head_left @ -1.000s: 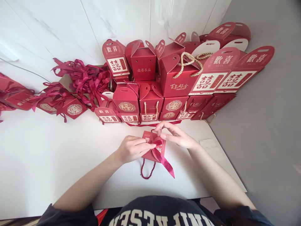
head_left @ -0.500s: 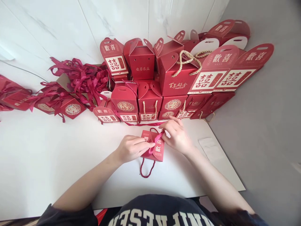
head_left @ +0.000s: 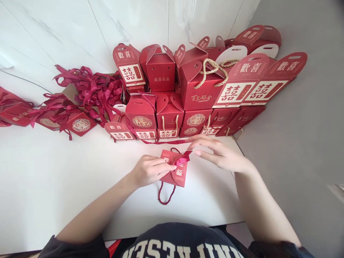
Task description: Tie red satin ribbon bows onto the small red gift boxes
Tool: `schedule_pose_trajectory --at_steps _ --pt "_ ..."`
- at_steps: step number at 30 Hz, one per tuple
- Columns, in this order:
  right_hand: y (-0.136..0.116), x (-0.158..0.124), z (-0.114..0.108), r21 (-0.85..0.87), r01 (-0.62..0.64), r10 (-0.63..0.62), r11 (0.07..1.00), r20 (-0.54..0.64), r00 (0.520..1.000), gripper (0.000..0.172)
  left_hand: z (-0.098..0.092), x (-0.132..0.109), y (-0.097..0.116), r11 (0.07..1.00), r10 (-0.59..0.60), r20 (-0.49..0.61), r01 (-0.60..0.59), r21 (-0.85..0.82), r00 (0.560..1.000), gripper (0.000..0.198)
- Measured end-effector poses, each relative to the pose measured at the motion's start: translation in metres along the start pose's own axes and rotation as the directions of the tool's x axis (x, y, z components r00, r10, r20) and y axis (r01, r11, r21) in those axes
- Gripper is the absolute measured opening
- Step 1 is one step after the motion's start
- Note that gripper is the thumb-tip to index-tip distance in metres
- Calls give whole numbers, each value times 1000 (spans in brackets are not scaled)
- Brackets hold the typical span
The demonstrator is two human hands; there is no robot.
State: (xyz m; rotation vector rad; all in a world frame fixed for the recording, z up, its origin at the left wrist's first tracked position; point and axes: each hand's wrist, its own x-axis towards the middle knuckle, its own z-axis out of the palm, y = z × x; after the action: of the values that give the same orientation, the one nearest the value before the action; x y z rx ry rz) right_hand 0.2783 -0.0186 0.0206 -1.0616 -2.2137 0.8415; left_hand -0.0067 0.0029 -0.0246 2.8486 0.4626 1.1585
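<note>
A small red gift box with cream lettering sits on the white table in front of me, its curved flaps folded over the top. Dark red cord handles stick out at its near and far sides. Across the top lies a crimson ribbon, pinched between the thumb and fingers of my left hand. My right hand is just right of the ribbon's short end, its thumb and fingers apart. A long strip of ribbon runs leftward behind the box, passing by my right fingertips.
Stacked red gift boxes, some with gold rope handles, line the tiled wall behind. To the left are a heap of crimson ribbons and more boxes. A grey wall bounds the table's right side.
My right hand has let go of the short ribbon end and shifted right, its fingers spreading. The left hand keeps its pinch on the ribbon over the box.
</note>
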Motion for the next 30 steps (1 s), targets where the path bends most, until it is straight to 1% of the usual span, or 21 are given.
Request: schedule_pose_trajectory --at_steps 3,5,7,9,11,12,13,14,15,16,17,18,20,21,22,23,24,25,26,28,30 --pt "-1 23 24 148 16 -27 989 71 997 21 -1 1 1 1000 -3 2 3 21 1000 12" --pt "4 34 36 203 -28 -3 979 151 988 26 -1 -1 0 999 15 7 -15 30 1000 11" --pt "8 40 41 262 -59 0 963 220 976 31 1 -2 -2 999 33 5 -33 19 999 13" --pt "10 44 43 331 -56 -38 942 272 962 32 3 -3 -1 1000 24 -6 -24 -13 1000 15" --pt "11 45 44 391 -55 -67 919 292 954 30 1 -2 2 995 -61 30 63 -75 998 12" --pt "11 44 45 415 -65 -65 907 293 954 29 -1 0 4 982 -141 77 150 -117 987 10" --pt "11 44 46 434 -81 -55 897 291 955 28 -4 2 7 952 -243 144 264 -153 959 9" --pt "11 43 46 449 -99 -40 888 289 956 28 -8 6 9 903 -351 223 391 -177 910 9" --pt "11 43 47 461 -115 -26 880 288 957 27 -13 9 12 834 -454 305 520 -185 837 14" --pt "11 42 48 468 -128 -15 874 289 957 27 -19 12 13 755 -537 380 630 -181 753 22" --pt "11 41 48 473 -137 -7 870 289 957 27 -24 16 14 672 -593 448 717 -183 670 28" --pt "11 40 49 476 -141 -3 868 288 958 26 -29 18 14 587 -624 514 787 -190 589 32" --pt "12 40 50 477 -142 2 867 283 959 26 -37 22 12 412 -629 640 888 -207 441 33" --pt "12 39 50 475 -142 3 868 281 960 27 -40 22 11 331 -615 692 920 -208 378 33" --pt "11 39 50 471 -141 6 871 277 961 27 -42 22 9 264 -597 733 942 -206 327 33" --pt "11 39 50 467 -142 11 873 272 962 27 -43 22 8 214 -579 761 955 -205 293 34" --pt "11 38 50 463 -144 18 875 266 964 27 -43 21 7 184 -564 779 961 -206 275 36" --pt "10 38 50 463 -145 22 874 259 966 27 -43 20 6 174 -554 786 962 -213 274 37" --pt "10 37 50 467 -144 25 873 253 967 27 -43 19 6 178 -548 787 959 -221 283 38" --pt "9 34 49 481 -144 26 865 243 970 27 -43 18 5 199 -547 782 954 -226 299 38" --pt "8 31 47 491 -154 41 858 235 971 29 -43 18 3 211 -549 779 952 -223 304 36"
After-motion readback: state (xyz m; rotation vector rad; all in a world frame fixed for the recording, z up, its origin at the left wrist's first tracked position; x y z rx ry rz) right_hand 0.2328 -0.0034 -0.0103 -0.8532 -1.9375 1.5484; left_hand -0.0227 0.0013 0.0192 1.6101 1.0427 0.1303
